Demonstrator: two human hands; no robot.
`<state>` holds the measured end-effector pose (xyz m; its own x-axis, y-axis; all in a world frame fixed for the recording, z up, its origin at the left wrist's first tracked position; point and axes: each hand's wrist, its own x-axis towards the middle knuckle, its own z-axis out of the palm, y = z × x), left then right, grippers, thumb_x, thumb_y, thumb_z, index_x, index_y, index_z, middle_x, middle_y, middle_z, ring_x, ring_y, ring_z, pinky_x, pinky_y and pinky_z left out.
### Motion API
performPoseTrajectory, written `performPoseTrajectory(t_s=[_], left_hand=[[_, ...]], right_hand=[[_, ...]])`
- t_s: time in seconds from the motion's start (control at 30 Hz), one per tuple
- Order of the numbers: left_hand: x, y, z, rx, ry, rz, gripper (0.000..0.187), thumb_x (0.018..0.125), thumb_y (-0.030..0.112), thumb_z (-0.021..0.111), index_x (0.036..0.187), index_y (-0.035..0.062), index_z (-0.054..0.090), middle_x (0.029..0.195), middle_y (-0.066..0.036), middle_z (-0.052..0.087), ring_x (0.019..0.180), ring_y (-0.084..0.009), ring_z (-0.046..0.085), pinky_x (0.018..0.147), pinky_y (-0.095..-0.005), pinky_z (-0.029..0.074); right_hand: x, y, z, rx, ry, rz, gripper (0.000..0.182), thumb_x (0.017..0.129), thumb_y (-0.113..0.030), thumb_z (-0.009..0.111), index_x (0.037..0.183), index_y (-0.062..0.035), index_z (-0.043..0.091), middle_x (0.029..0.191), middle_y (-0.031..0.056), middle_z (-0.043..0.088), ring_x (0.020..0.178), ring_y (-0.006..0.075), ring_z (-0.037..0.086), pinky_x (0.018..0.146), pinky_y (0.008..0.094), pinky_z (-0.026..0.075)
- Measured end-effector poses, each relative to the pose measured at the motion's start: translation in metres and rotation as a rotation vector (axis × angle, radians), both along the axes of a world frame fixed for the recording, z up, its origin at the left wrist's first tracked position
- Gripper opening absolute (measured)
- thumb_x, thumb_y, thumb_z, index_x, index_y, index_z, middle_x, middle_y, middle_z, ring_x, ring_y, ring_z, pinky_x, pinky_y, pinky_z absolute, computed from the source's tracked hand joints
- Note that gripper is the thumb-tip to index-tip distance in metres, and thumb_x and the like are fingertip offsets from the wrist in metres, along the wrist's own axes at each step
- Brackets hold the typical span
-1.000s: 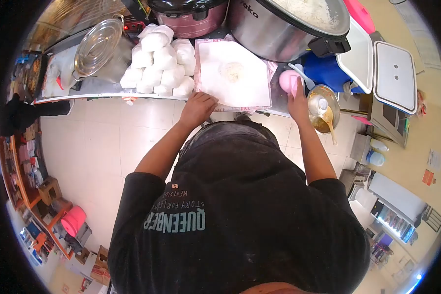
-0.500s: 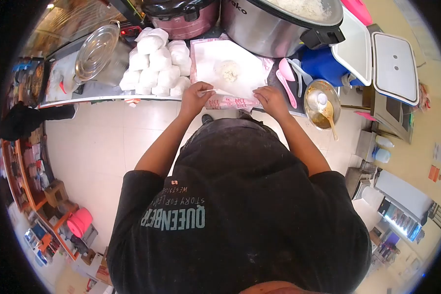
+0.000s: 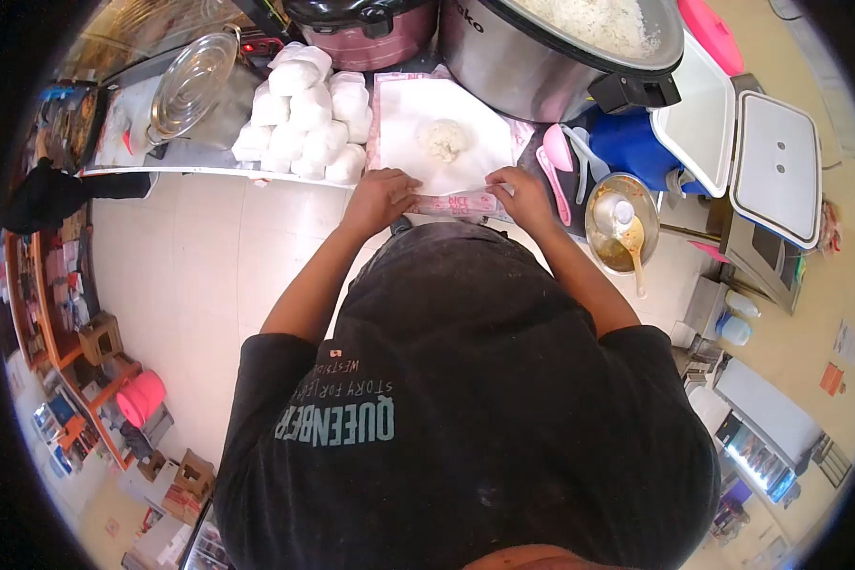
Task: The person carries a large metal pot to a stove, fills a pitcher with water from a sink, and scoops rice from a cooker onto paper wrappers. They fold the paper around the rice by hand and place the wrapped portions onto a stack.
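A mound of white rice [image 3: 444, 141] lies on a sheet of white paper [image 3: 404, 114], on top of a stack of printed wrappers [image 3: 458, 203] at the counter's front edge. My left hand [image 3: 384, 197] pinches the near left part of the paper. At its near right part, my right hand [image 3: 521, 194] holds the paper between thumb and fingers. The near edge of the sheet is slightly raised between both hands. Several white wrapped bundles [image 3: 310, 112] are piled left of the paper.
Behind stands a large cooker of rice [image 3: 513, 62], beside a pink cooker [image 3: 375, 47]. Pink spoons [image 3: 554, 176] and a metal bowl [image 3: 606, 204] with a ladle are on the right, near a blue cooler [image 3: 627, 142]. A lidded pot [image 3: 199, 95] stands left.
The near edge of the paper has come down lower and flatter, and both hands have shifted slightly with it. The view has moved a little.
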<state>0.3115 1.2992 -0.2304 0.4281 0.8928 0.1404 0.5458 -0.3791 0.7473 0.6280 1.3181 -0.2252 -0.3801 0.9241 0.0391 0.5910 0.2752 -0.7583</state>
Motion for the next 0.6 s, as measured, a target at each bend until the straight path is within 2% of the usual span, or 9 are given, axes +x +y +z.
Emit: performPoseTrajectory(t_s=[0.1, 0.2, 0.3, 0.33, 0.4, 0.47, 0.53, 0.57, 0.6], left_hand=[[0.006, -0.003, -0.006, -0.083, -0.049, 0.135, 0.023, 0.077, 0.009, 0.080, 0.098, 0.0060, 0.070, 0.088, -0.009, 0.069, 0.085, -0.0302, 0.067, 0.076, -0.0413, 0.052], [0.009, -0.003, -0.001, -0.181, -0.074, 0.212, 0.024, 0.076, 0.011, 0.081, 0.096, 0.0057, 0.068, 0.089, -0.010, 0.068, 0.088, -0.0297, 0.066, 0.078, -0.0409, 0.052], [0.006, -0.003, 0.017, -0.092, -0.067, 0.096, 0.035, 0.073, 0.011, 0.086, 0.101, 0.0032, 0.065, 0.095, -0.012, 0.065, 0.090, -0.0288, 0.064, 0.081, -0.0397, 0.051], [0.001, -0.005, 0.024, 0.003, -0.073, 0.071, 0.039, 0.074, 0.015, 0.087, 0.104, 0.0036, 0.064, 0.098, -0.012, 0.065, 0.090, -0.0290, 0.064, 0.081, -0.0395, 0.050], [-0.012, -0.021, 0.026, 0.012, -0.117, 0.224, 0.031, 0.077, 0.016, 0.085, 0.096, 0.0038, 0.064, 0.094, -0.013, 0.064, 0.090, -0.0312, 0.064, 0.079, -0.0394, 0.050], [-0.037, -0.048, 0.015, -0.035, -0.119, 0.464, 0.023, 0.084, 0.016, 0.081, 0.088, 0.0026, 0.063, 0.090, -0.015, 0.063, 0.086, -0.0336, 0.062, 0.076, -0.0399, 0.050], [-0.060, -0.097, 0.010, 0.064, -0.165, 0.739, 0.017, 0.091, 0.010, 0.069, 0.082, 0.0005, 0.059, 0.082, -0.016, 0.059, 0.078, -0.0341, 0.059, 0.073, -0.0403, 0.049], [-0.070, -0.129, 0.005, 0.016, -0.219, 0.874, 0.020, 0.093, 0.011, 0.066, 0.080, -0.0006, 0.058, 0.080, -0.018, 0.059, 0.077, -0.0360, 0.059, 0.071, -0.0422, 0.048], [-0.080, -0.170, -0.006, -0.061, -0.102, 1.052, 0.030, 0.095, 0.021, 0.065, 0.076, -0.0017, 0.059, 0.076, -0.022, 0.058, 0.072, -0.0393, 0.059, 0.066, -0.0458, 0.046]], right_hand=[[0.005, 0.005, 0.001, -0.118, 0.037, 0.016, 0.023, 0.083, -0.017, 0.078, 0.101, -0.0039, 0.072, 0.095, 0.0125, 0.072, 0.091, 0.0302, 0.069, 0.084, 0.0410, 0.052], [0.012, 0.009, 0.004, -0.175, 0.044, 0.070, 0.030, 0.080, -0.020, 0.082, 0.103, -0.0037, 0.072, 0.098, 0.0121, 0.071, 0.093, 0.0294, 0.068, 0.086, 0.0400, 0.052], [0.014, 0.011, 0.026, -0.091, -0.005, 0.136, 0.036, 0.078, -0.024, 0.084, 0.106, -0.0040, 0.072, 0.103, 0.0123, 0.071, 0.099, 0.0294, 0.067, 0.090, 0.0392, 0.051], [0.014, 0.011, 0.036, -0.045, -0.027, 0.162, 0.038, 0.078, -0.026, 0.085, 0.106, -0.0041, 0.072, 0.105, 0.0124, 0.071, 0.101, 0.0295, 0.067, 0.092, 0.0390, 0.051], [0.013, 0.012, 0.049, -0.114, -0.014, 0.063, 0.040, 0.082, -0.028, 0.082, 0.112, -0.0046, 0.070, 0.114, 0.0133, 0.071, 0.111, 0.0297, 0.066, 0.098, 0.0389, 0.050], [0.002, 0.014, 0.057, -0.067, -0.037, 0.120, 0.033, 0.086, -0.024, 0.078, 0.111, -0.0032, 0.070, 0.114, 0.0149, 0.071, 0.109, 0.0291, 0.067, 0.097, 0.0382, 0.050], [-0.021, 0.020, 0.048, -0.085, 0.088, 0.263, 0.026, 0.088, -0.019, 0.076, 0.108, -0.0027, 0.070, 0.107, 0.0150, 0.071, 0.104, 0.0281, 0.068, 0.094, 0.0376, 0.052], [-0.036, 0.021, 0.037, -0.077, 0.109, 0.329, 0.020, 0.089, -0.016, 0.073, 0.101, -0.0012, 0.070, 0.103, 0.0149, 0.072, 0.100, 0.0277, 0.069, 0.091, 0.0374, 0.052], [-0.054, 0.025, 0.025, -0.131, 0.180, 0.437, 0.015, 0.094, -0.015, 0.068, 0.094, -0.0002, 0.068, 0.092, 0.0140, 0.070, 0.088, 0.0251, 0.069, 0.082, 0.0354, 0.053]])
